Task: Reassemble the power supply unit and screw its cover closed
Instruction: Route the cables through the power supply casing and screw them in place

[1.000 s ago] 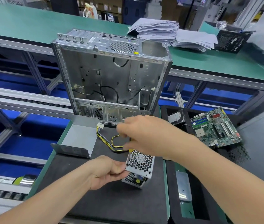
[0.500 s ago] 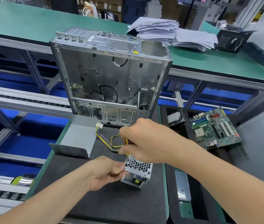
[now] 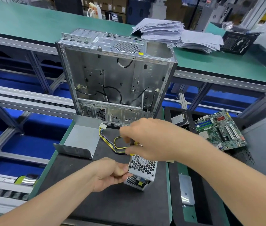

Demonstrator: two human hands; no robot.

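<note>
fingers (image 3: 123, 169), left hand (image 3: 106, 174), pinch psu (image 3: 143, 167) left edge; right hand (image 3: 151, 139) grips wires (image 3: 117, 141)

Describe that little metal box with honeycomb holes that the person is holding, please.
The power supply unit is a small silvery sheet-metal box, perforated with hexagonal holes; components show through its open lower end. It is held tilted over the black mat. The left hand pinches its left edge; the right hand covers its top, where yellow-and-black wires leave toward a white connector.

Bright even light, wide-angle edge distortion
</note>
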